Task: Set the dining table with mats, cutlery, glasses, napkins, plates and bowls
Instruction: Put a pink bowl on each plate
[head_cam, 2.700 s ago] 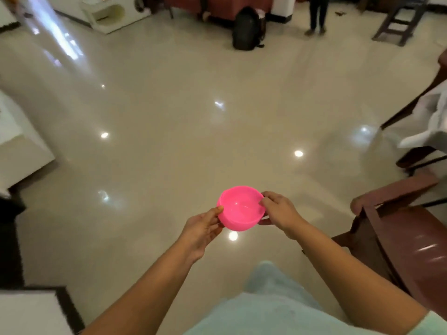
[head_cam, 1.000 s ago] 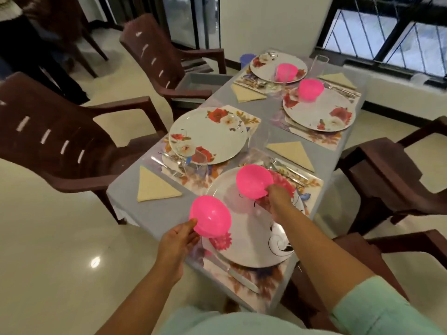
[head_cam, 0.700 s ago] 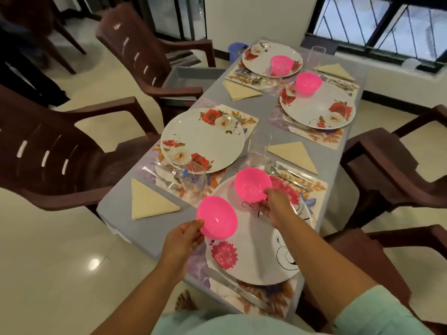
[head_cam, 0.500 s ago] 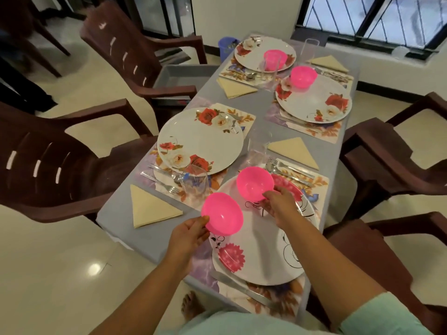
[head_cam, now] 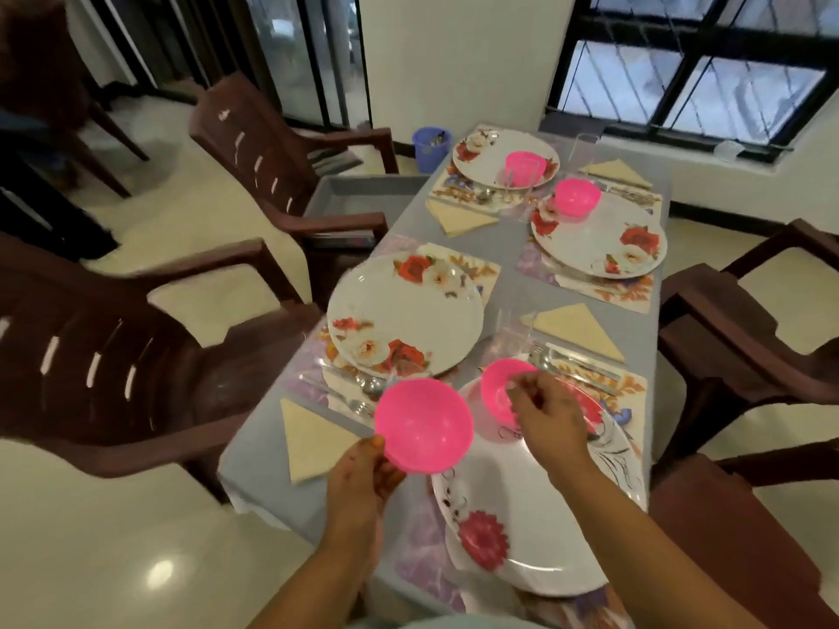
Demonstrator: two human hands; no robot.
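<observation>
The left hand (head_cam: 363, 469) pinches the near rim of a pink bowl (head_cam: 424, 426), held tilted above the table's (head_cam: 254, 465) near edge. The right hand (head_cam: 547, 417), fingers curled, grips a second pink bowl (head_cam: 497, 385) over the near plate (head_cam: 535, 515). Four floral plates sit on mats; the two far plates carry bowls. Brown chairs (head_cam: 113, 347) stand alongside on a glossy floor (head_cam: 91, 537).
</observation>
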